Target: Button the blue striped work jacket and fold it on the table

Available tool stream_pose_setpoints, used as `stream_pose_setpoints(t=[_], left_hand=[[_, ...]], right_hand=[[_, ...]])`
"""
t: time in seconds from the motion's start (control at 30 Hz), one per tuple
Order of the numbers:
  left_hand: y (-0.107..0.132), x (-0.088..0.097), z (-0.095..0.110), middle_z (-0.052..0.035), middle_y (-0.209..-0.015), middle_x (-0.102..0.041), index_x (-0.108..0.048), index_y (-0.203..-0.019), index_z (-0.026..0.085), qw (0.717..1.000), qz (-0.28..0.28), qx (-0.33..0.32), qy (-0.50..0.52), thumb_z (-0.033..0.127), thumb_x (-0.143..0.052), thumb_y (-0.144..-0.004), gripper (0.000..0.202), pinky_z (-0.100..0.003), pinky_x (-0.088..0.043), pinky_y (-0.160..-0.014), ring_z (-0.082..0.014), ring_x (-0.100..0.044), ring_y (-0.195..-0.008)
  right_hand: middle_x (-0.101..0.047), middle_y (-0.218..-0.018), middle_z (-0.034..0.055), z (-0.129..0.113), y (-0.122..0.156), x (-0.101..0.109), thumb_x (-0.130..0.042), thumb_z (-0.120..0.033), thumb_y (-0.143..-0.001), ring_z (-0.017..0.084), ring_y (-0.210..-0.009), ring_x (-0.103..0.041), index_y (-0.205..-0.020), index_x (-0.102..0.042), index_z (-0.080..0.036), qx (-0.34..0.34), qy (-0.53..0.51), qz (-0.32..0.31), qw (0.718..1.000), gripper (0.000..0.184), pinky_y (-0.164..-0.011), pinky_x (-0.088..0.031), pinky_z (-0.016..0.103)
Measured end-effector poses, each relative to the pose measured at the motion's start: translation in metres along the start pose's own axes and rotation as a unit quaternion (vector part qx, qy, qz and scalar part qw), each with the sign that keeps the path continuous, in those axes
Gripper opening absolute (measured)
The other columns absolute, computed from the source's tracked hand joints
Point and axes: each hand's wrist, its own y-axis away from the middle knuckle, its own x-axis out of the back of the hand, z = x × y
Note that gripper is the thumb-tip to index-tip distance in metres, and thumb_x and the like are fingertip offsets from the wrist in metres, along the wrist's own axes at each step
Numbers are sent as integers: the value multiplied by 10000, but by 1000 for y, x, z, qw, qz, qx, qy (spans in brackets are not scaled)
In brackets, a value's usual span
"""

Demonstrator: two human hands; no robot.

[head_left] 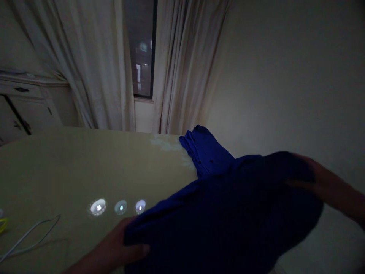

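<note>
A dark blue piece of cloth (216,220), perhaps a garment, is stretched between my two hands above the near right side of the table. My left hand (116,243) grips its left edge, with the thumb on top and the fingers underneath out of sight. At the upper right end, my right hand (316,179) is closed on the cloth; it is dim and partly blurred. Behind lies a second blue bundle of folded fabric (213,150) on the table's right edge. Whether the two fabrics are joined cannot be made out.
The glossy pale table (71,163) reflects several lights. A white cable (37,232) and a yellow item (3,224) lie at its left. Beyond stand curtains (97,64), a narrow window (142,49) and a cabinet (31,102). A plain wall (293,83) rises at right.
</note>
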Motion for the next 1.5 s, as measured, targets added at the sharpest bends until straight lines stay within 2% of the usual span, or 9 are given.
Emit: stream_pose_setpoints(t=[0.17,0.33,0.4,0.47,0.57,0.8,0.93,1.3,1.5], left_hand=[[-36,-147,20,-89,-1273,-737,-655,-1306,220,952,-287,-69,83,455,-888,-668,719,-505,-530,-1063,-305,-680,-1167],[-89,-224,16,-165,-1505,-555,-420,-1532,190,944,-226,-239,27,336,-678,-880,716,-449,-498,-1088,-264,-609,-1262],[-101,-221,-2,-190,-1446,-585,-419,-1524,170,938,-206,-258,-103,238,-665,-848,723,-448,-509,-1045,-263,-634,-1181],[-107,-211,-19,-160,-1287,-669,-533,-1415,167,925,-199,-266,-183,170,-622,-827,595,-415,-527,-981,-236,-660,-1047],[-110,-202,-29,-107,-1160,-706,-640,-1238,189,910,-206,-294,-209,149,-561,-839,409,-348,-534,-906,-195,-661,-936],[-114,-212,-22,-109,-1169,-720,-675,-1180,187,895,-233,-308,-224,179,-544,-853,353,-341,-529,-925,-218,-684,-991],[-110,-209,-21,-100,-1143,-735,-685,-1184,189,894,-235,-300,-237,182,-520,-873,353,-342,-532,-899,-221,-693,-975],[-107,-204,-22,-84,-1066,-747,-702,-1173,190,884,-242,-302,-263,170,-507,-860,369,-320,-516,-847,-206,-687,-902],[-111,-207,-24,-82,-1065,-742,-700,-1175,193,877,-245,-316,-265,176,-526,-860,361,-317,-522,-844,-202,-684,-894]], right_hand=[[-496,-1485,299,-97,-190,16,-488,-620,-1011,428,-1384,-470,-1515,-418,-96,100,257,58,959,730,-1046,-256,675],[-241,-1599,360,-176,-244,-127,-595,-494,-1008,409,-1496,-237,-1551,-282,-2,127,260,241,926,797,-1122,-229,596],[-354,-1556,323,-171,-228,-202,-745,-484,-899,423,-1437,-346,-1593,-262,-57,69,172,179,966,947,-1115,-328,582],[-552,-1402,273,-150,-205,-266,-770,-498,-849,387,-1289,-543,-1572,-334,-70,13,48,-39,998,947,-1043,-470,531],[-669,-1280,190,-102,-173,-319,-726,-458,-851,311,-1147,-668,-1515,-453,-124,24,-60,-252,966,791,-986,-550,446],[-558,-1454,272,-29,-131,-292,-679,-687,-811,427,-1359,-534,-1462,-505,-52,19,173,-130,976,926,-1159,-403,547],[-429,-1582,264,-43,-99,-296,-662,-798,-767,425,-1443,-452,-1581,-342,-71,22,189,-222,956,1137,-1168,-396,532],[-312,-1599,360,-91,-84,-309,-660,-843,-729,495,-1449,-394,-1640,-111,-31,-39,250,-240,937,1339,-1113,-380,626],[-462,-1453,392,-95,-86,-327,-743,-605,-793,498,-1350,-496,-1620,-166,12,-25,337,-214,917,1182,-1042,-423,631]])
